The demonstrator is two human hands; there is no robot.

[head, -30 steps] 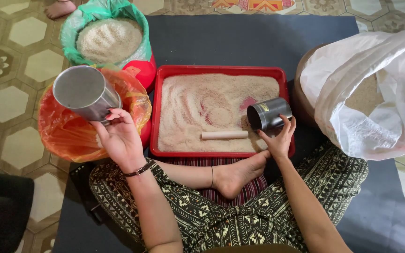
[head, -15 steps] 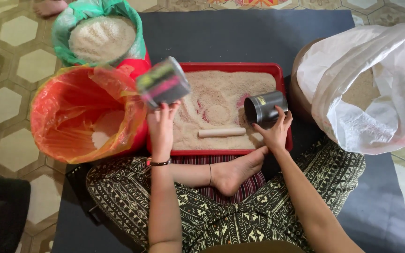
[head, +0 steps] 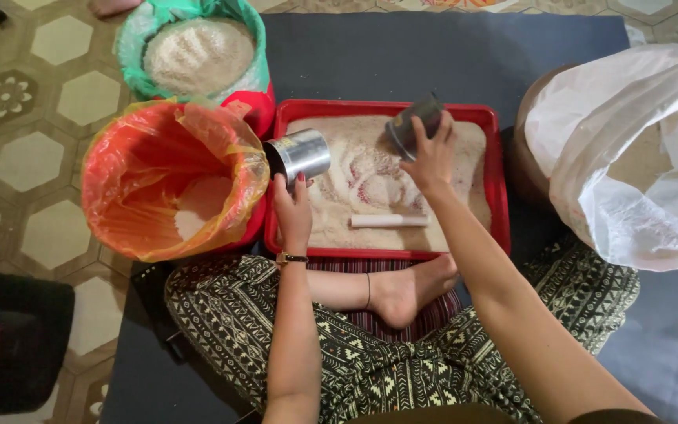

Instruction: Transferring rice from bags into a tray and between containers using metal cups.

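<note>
Metal cup point(head: 300, 154) held in our left hand point(head: 293, 210) over red tray point(head: 499, 196); right hand point(head: 431, 157) closed around dark cup point(head: 410, 126).

Head camera looks steeply down, close over the red tray point(head: 504, 188).

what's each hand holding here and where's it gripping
The left hand holds a shiny metal cup by its closed end. The right hand holds a darker cup, fingers wrapped around its side.
</note>
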